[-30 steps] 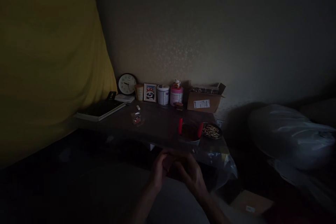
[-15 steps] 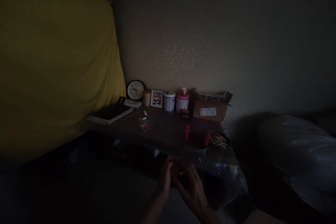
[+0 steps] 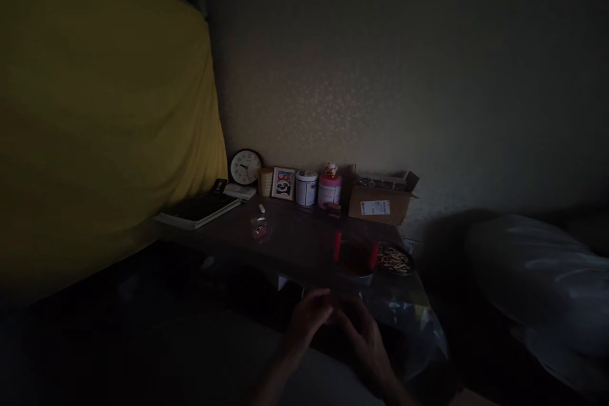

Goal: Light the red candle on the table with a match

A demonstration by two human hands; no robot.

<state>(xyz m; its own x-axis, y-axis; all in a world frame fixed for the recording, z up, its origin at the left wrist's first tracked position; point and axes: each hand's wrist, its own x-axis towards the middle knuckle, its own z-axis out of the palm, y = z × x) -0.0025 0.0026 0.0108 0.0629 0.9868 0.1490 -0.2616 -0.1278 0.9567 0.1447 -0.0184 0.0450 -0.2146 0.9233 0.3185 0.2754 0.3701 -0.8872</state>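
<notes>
My left hand (image 3: 309, 317) and my right hand (image 3: 365, 333) are close together in front of the table's near edge. The fingers of both are bent inward around a small dark thing. Its kind is lost in the dim light and behind the fingers. Just beyond my right hand, on the table (image 3: 290, 235), stands a round container (image 3: 364, 275) with two upright red cylinders, one at each side. Beside it sits a round dish (image 3: 413, 266) of short pale sticks. A small clear packet (image 3: 259, 228) with something reddish lies farther left.
Along the wall stand a clock (image 3: 246, 167), a woven cup (image 3: 265, 182), a panda picture (image 3: 284, 184), a white tin (image 3: 306, 188), a pink-lidded tub (image 3: 329, 192) and a cardboard box (image 3: 379, 202). A yellow curtain (image 3: 109, 114) hangs left; a plastic-covered bulk (image 3: 533, 292) is at right.
My left fingers have bent over toward my right hand, and my right hand has shifted slightly right. The reddish-dark thing between them shows less clearly. The view has tilted a little.
</notes>
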